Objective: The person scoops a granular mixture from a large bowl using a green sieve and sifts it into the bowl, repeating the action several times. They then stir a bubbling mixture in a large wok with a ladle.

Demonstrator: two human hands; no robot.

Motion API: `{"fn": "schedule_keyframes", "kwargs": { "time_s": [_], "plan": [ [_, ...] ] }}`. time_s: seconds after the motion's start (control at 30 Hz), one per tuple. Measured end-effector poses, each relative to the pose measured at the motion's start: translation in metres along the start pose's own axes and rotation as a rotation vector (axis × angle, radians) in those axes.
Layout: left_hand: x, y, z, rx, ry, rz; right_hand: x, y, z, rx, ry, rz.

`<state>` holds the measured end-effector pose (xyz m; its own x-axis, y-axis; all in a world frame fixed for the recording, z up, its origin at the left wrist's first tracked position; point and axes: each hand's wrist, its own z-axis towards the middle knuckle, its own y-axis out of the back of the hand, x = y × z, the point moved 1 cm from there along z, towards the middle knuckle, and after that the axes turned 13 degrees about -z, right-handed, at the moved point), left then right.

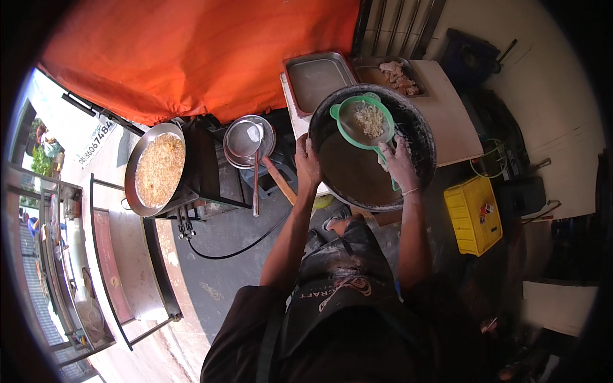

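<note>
My left hand [309, 160] grips the left rim of a large round dark basin [426, 139], which is tilted over a white table. In my right hand [400, 165], dusted with pale powder, is the handle of a green plastic strainer [341, 125]. The strainer sits within the upper part of the basin and holds pale crumbly lumps [369, 119]. Below it, a brown-grey layer [357, 167] covers the basin's bottom; whether it is flour or liquid I cannot tell.
Raw meat pieces [397, 76] lie in a metal tray behind the basin, beside another metal tray [318, 79]. At left, a wok [131, 179] of foaming oil sits on a stove. Long-handled metal strainers [249, 139] rest beside it. A yellow crate [471, 215] stands at right; a black hose [239, 253] crosses the floor.
</note>
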<state>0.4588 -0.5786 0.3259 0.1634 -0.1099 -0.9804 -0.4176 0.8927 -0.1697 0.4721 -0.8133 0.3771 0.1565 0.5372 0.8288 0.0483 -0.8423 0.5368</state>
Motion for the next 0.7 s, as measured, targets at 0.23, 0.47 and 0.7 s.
{"fn": "schedule_keyframes", "kwargs": {
  "time_s": [0.23, 0.47, 0.7],
  "plan": [
    [-0.018, 0.000, -0.005, 0.009, 0.016, 0.083, 0.013, 0.024, -0.017, -0.021, 0.015, 0.303],
    [-0.008, 0.005, -0.002, 0.051, -0.074, 0.238, -0.001, 0.133, -0.056, -0.159, -0.050, 0.679],
    [0.025, 0.019, 0.012, 0.031, -0.119, 0.334, -0.132, 0.196, -0.099, -0.440, -0.248, 0.510]
  ]
}}
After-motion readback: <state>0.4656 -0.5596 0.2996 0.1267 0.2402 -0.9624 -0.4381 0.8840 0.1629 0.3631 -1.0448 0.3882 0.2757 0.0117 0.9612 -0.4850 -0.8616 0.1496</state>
